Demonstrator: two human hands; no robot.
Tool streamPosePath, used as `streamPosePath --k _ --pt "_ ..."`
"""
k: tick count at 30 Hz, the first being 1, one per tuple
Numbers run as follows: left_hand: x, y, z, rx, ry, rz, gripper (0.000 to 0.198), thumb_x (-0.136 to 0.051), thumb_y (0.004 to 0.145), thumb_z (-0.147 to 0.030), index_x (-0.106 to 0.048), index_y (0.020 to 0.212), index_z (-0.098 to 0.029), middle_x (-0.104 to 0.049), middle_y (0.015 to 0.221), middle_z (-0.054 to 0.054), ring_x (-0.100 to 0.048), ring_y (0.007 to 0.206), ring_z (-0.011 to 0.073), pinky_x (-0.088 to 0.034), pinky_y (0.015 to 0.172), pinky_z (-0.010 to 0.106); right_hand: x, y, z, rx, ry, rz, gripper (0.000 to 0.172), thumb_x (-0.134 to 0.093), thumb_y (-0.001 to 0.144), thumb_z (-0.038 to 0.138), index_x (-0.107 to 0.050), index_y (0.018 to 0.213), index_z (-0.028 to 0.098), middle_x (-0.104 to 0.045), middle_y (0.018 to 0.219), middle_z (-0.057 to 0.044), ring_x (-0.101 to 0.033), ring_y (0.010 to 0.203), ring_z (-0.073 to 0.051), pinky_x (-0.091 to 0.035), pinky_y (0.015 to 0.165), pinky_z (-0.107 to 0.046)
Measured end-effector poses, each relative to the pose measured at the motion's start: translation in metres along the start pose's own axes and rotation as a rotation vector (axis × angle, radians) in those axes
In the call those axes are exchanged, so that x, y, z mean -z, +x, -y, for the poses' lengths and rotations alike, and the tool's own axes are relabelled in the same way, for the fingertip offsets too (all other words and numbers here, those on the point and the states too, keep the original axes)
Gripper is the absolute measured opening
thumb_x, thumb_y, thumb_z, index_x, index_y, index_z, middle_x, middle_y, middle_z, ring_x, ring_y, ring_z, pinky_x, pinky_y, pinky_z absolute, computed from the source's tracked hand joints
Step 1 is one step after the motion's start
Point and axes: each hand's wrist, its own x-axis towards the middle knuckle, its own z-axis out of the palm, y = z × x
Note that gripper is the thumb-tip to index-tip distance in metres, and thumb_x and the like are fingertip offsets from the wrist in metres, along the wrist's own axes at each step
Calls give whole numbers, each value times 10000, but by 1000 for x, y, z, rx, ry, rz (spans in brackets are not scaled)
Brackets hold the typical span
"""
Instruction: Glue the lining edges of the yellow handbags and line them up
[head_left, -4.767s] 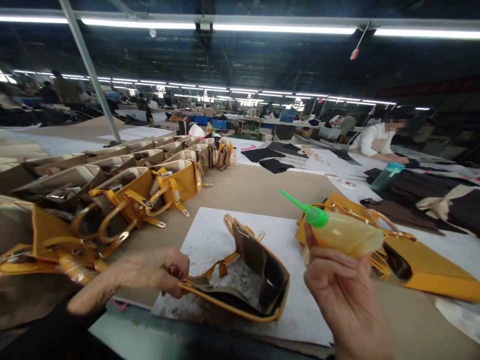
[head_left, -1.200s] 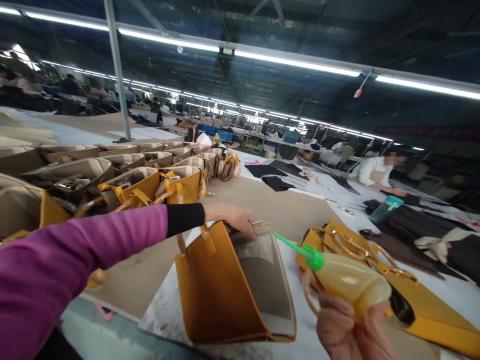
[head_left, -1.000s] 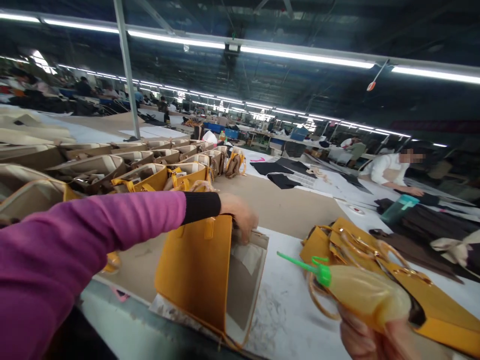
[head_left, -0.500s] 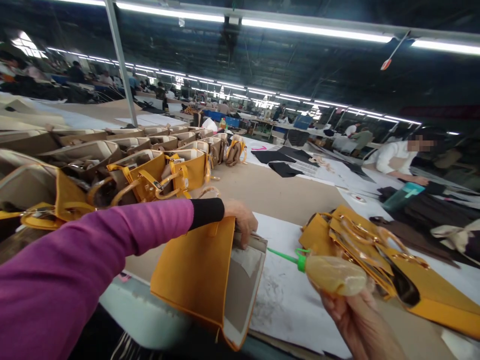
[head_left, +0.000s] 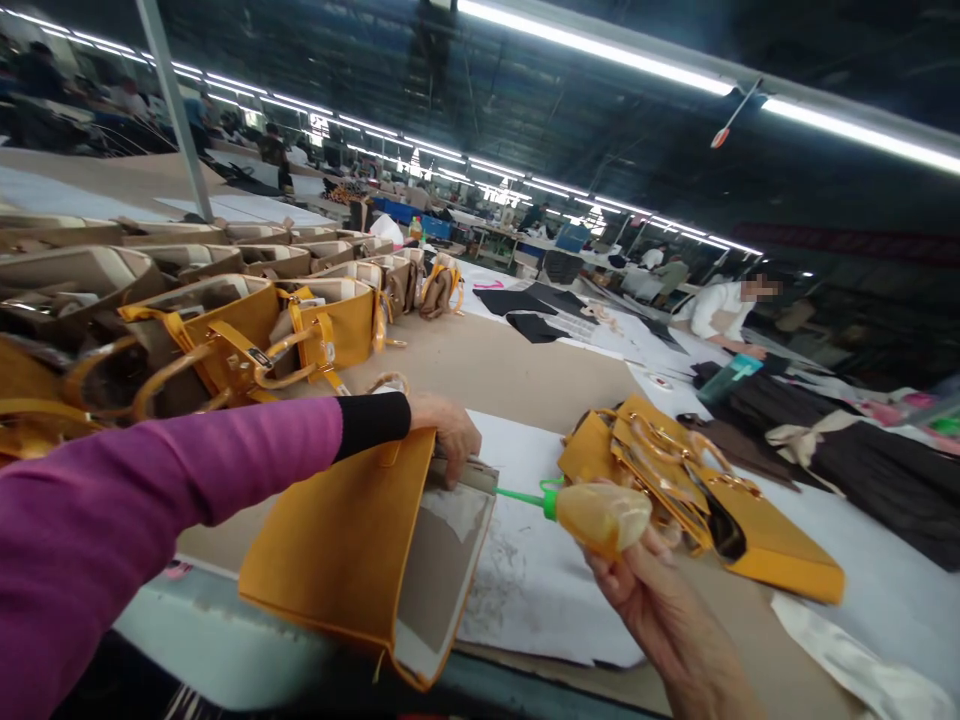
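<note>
A mustard-yellow handbag [head_left: 337,550] lies on its side at the table's front edge, its open mouth facing right and showing a pale lining. My left hand [head_left: 448,432] is closed over the bag's upper rim, fingers bent into the opening. In my right hand [head_left: 637,575] is a squeeze bottle [head_left: 604,518] of yellowish liquid, with a green cap and a long thin green nozzle. The nozzle points left, its tip at the rim's upper corner near my left fingers; whether it touches cannot be made out.
Rows of similar open handbags [head_left: 334,330] stand at the left. More yellow bags [head_left: 780,530] lie in a pile on the right, near dark fabric [head_left: 855,470]. White paper [head_left: 517,570] covers part of the table. A co-worker [head_left: 716,310] is at the far right.
The view has swung to the right, so things sit further left. The bottle's nozzle tip has come closer to the bag's rim. My left hand keeps its hold on the rim.
</note>
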Motion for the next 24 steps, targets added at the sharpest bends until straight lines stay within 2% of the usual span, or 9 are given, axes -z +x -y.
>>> streamPosePath --k 3,6,10,15,17,21,22,23,24 --pt "-3 -1 -2 54 -19 13 666 -606 637 -752 -710 661 -94 -690 710 134 -635 733 213 -499 731 256 0 2 2 -18 -13 33 380 -863 661 245 -690 999 272 -671 870 -42 -568 574 -142 -478 473 -223" --pt "-3 5 -4 101 -3 20 669 -614 606 -767 -696 623 -103 -664 643 108 -631 675 216 -510 704 278 2 3 2 -17 -44 25 406 -874 640 254 -689 1001 249 -679 898 -62 -569 569 -154 -480 460 -240" --pt "3 8 -9 86 13 87 607 -652 606 -729 -695 610 -124 -657 644 91 -632 690 215 -508 730 277 5 1 1 -1 -94 17 379 -870 641 263 -686 969 221 -685 920 -77 -570 554 -159 -480 444 -243" --pt "13 6 -14 76 0 78 582 -692 580 -706 -707 635 -127 -669 715 129 -634 791 235 -498 756 268 -1 -7 2 46 -108 -87 343 -893 593 255 -691 869 228 -673 736 -42 -534 496 -132 -478 442 -214" --pt "18 12 -15 83 1 144 588 -720 522 -715 -706 618 -135 -665 695 129 -633 778 238 -500 756 272 -5 -10 4 46 -95 -122 338 -913 550 261 -691 804 232 -659 675 -37 -523 485 -132 -477 434 -211" --pt "23 26 -13 60 3 414 668 -731 384 -765 -737 623 -141 -686 727 139 -644 789 251 -490 814 274 -10 -11 6 51 -96 -147 345 -924 499 250 -688 750 236 -639 616 -28 -509 483 -137 -466 426 -206" --pt "21 28 -11 62 17 423 685 -719 381 -779 -742 623 -139 -689 739 144 -648 792 251 -487 823 269 -9 -10 6 58 -114 -146 350 -918 483 211 -690 747 232 -633 607 -24 -507 483 -136 -462 426 -203" --pt "18 28 -9 75 44 382 684 -714 392 -783 -741 615 -137 -688 736 147 -651 784 248 -487 818 265 -7 -8 5 66 -131 -144 360 -907 466 168 -693 749 229 -634 615 -23 -504 482 -134 -455 420 -199" --pt "13 27 -6 97 91 289 665 -715 415 -776 -734 597 -136 -682 715 145 -650 764 242 -491 797 263 -4 -6 4 76 -145 -135 371 -891 457 135 -697 759 228 -639 633 -21 -501 480 -130 -445 412 -196"
